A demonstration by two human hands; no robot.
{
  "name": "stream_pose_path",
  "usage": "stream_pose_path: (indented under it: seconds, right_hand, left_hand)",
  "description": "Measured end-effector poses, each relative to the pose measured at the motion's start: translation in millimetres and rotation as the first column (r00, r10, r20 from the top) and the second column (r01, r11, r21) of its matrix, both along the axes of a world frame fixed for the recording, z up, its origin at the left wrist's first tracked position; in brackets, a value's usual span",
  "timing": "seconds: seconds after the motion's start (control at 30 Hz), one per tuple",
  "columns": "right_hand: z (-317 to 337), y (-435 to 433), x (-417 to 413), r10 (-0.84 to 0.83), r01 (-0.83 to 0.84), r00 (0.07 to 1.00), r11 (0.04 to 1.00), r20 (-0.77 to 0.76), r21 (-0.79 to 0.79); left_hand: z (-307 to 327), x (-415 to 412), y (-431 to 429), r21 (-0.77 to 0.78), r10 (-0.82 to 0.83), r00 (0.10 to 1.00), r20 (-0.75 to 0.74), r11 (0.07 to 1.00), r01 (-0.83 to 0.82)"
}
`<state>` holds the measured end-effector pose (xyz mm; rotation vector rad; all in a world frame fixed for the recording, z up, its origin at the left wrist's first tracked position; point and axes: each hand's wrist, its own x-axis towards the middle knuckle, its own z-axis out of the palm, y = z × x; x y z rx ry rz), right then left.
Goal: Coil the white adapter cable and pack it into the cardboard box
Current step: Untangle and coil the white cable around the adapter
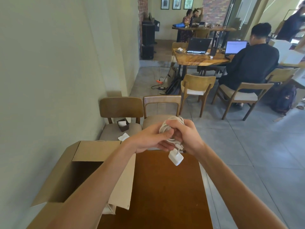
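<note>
The white adapter cable [165, 127] is bunched in loops between both hands, above the far end of the brown table [165, 187]. My right hand [186, 135] wraps around the coil from the right. My left hand [151, 139] pinches it from the left, thumb on the loops. The white adapter block [176, 157] dangles below the hands on a short length of cable. The open cardboard box [85, 172] stands on the left, flaps up, its dark inside under my left forearm.
Two wooden chairs [122, 111] stand beyond the table, one with a small dark holder [123, 124] and white paper on its seat. A wall runs along the left. Further back, people sit at tables with laptops; grey tiled floor lies to the right.
</note>
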<state>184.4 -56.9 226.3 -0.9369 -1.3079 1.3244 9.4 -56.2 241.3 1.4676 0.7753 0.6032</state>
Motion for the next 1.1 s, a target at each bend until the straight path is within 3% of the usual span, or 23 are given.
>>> stream_pose_path:
  seconds: [0.1, 0.27, 0.37, 0.47, 0.57, 0.67, 0.73, 0.87, 1.0, 1.1]
  right_hand:
    - [3, 4, 3, 0.035, -0.035, 0.997, 0.999, 0.075, -0.001]
    - [12, 4, 9, 0.212, -0.207, 0.977, 0.972, 0.034, -0.106]
    - [16, 6, 10, 0.278, -0.268, 0.959, 0.954, 0.060, -0.131]
    - [18, 10, 9, 0.197, -0.179, 0.970, 0.975, 0.139, -0.128]
    - [19, 13, 8, -0.006, 0.014, 0.956, 1.000, 0.295, -0.024]
    - [15, 10, 6, -0.074, 0.054, 0.947, 0.996, 0.313, 0.071]
    - [10, 6, 7, -0.052, 0.036, 0.970, 0.997, 0.237, 0.072]
    - [-1, -1, 2, 0.010, -0.010, 1.000, 1.000, -0.018, 0.001]
    - [-5, -1, 0, 0.088, -0.092, 0.991, 0.995, -0.102, -0.030]
    - [-12, -3, 9, 0.226, -0.228, 0.963, 0.974, -0.144, 0.002]
  left_hand:
    - [-4, 2, 2, 0.186, 0.177, 0.981, -0.076, 0.969, -0.160]
    - [-8, 8, 1, 0.061, 0.070, 0.997, 0.028, 0.996, -0.071]
    - [-12, 9, 2, 0.158, 0.144, 0.990, 0.010, 0.977, -0.143]
    - [-19, 19, 1, 0.395, 0.394, 0.914, -0.095, 0.858, -0.329]
    - [-23, 28, -1, 0.422, 0.505, 0.861, -0.054, 0.793, -0.439]
    - [-25, 32, 0, 0.458, 0.546, 0.838, 0.011, 0.742, -0.489]
    - [-27, 37, 2, 0.398, 0.566, 0.821, 0.070, 0.739, -0.544]
    - [-26, 48, 11, 0.094, 0.658, 0.739, 0.144, 0.735, -0.672]
    - [-19, 60, 12, -0.172, 0.744, 0.638, 0.197, 0.667, -0.725]
    - [-10, 59, 13, -0.367, 0.739, 0.646, 0.189, 0.664, -0.652]
